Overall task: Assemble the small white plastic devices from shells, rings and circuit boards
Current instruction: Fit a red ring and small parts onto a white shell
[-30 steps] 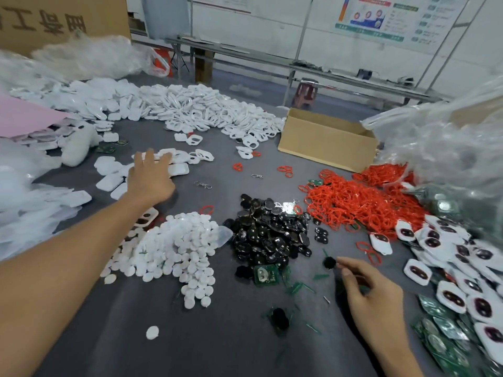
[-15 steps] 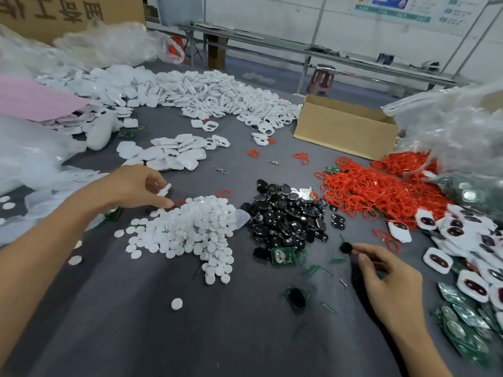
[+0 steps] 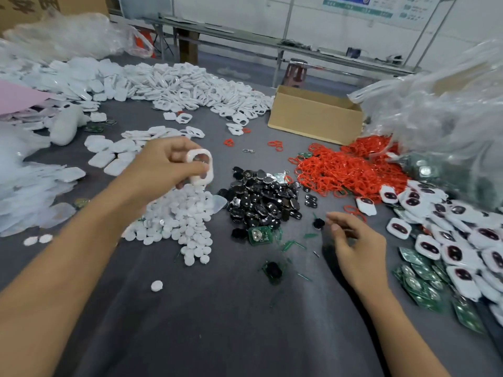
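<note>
From the head camera, a good deal is cut off or blurred: the clear plastic bags [image 3: 446,110] at the right edge spill out of frame and veil the green boards beneath them, and more crumpled plastic [image 3: 24,170] covers the left edge of the grey tabletop [image 3: 217,322]. The left hand [image 3: 163,167] is raised above the heap of white round discs [image 3: 179,221], its grip closed on a white frame-shaped shell [image 3: 201,167] pinched between thumb and fingers; something small shows through the shell's opening, too blurred to name. The right hand [image 3: 356,246] rests low near the tabletop's middle, fingers loosely curled with the tips together just beside a small black piece [image 3: 318,223]; whether it touches or holds that piece I cannot tell. Between the hands lie the pile of black glossy parts [image 3: 261,197] and, at its near edge, a green circuit board [image 3: 260,235] with thin green slivers scattered around it. Red rings [image 3: 345,170] are heaped behind the right hand, in front of an open cardboard box [image 3: 313,115]. Assembled white pieces with dark windows [image 3: 449,232] crowd the right edge, partly overlapping more green boards [image 3: 424,281]. A long drift of white shells [image 3: 177,85] fills the far side, and one stray disc [image 3: 156,285] lies alone toward the near edge.
</note>
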Motion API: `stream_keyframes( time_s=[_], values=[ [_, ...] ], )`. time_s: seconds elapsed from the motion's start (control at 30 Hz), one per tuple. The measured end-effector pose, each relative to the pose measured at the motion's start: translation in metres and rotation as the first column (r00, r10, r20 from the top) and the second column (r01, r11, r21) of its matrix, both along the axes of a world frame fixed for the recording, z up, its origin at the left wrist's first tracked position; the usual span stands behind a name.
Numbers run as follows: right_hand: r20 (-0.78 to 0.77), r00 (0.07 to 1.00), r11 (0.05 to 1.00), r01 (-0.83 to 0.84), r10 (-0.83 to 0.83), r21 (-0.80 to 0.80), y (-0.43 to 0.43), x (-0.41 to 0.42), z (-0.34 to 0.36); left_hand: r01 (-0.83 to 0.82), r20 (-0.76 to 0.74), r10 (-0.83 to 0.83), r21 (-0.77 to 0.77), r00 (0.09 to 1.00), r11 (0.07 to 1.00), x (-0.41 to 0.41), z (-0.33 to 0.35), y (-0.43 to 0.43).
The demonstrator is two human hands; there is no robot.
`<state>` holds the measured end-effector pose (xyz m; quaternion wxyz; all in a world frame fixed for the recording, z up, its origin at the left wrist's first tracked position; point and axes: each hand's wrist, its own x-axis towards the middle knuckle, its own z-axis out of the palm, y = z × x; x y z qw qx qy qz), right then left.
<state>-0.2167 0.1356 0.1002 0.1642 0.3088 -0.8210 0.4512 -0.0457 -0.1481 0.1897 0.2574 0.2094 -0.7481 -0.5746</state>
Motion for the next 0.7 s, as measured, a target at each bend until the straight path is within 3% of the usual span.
stream_keyframes(
  time_s=[0.13, 0.27, 0.37, 0.5, 0.7],
  values=[
    [-0.04, 0.999, 0.999, 0.012, -0.011, 0.033, -0.001, 0.001, 0.002, 0.24, -0.091, -0.225, 0.23, 0.97, 0.943, -0.038, -0.011, 0.07],
    [-0.011, 0.985, 0.981, 0.172, -0.172, 0.09, 0.009, -0.014, 0.008, 0.314, -0.116, -0.297, 0.494, 0.948, 0.811, -0.068, -0.04, 0.122],
    [-0.014, 0.955, 0.933, 0.294, -0.297, 0.209, 0.024, -0.035, 0.009, 0.317, -0.126, -0.3, 0.566, 0.946, 0.761, -0.077, -0.059, 0.145],
    [-0.029, 0.96, 0.886, 0.269, -0.279, 0.378, 0.024, -0.046, 0.001, 0.272, -0.101, -0.254, 0.448, 0.962, 0.852, -0.08, -0.076, 0.152],
    [-0.009, 0.941, 0.903, 0.327, -0.338, 0.279, 0.022, -0.047, -0.002, 0.251, -0.125, -0.229, 0.198, 0.965, 0.948, -0.081, -0.08, 0.156]
  ],
)
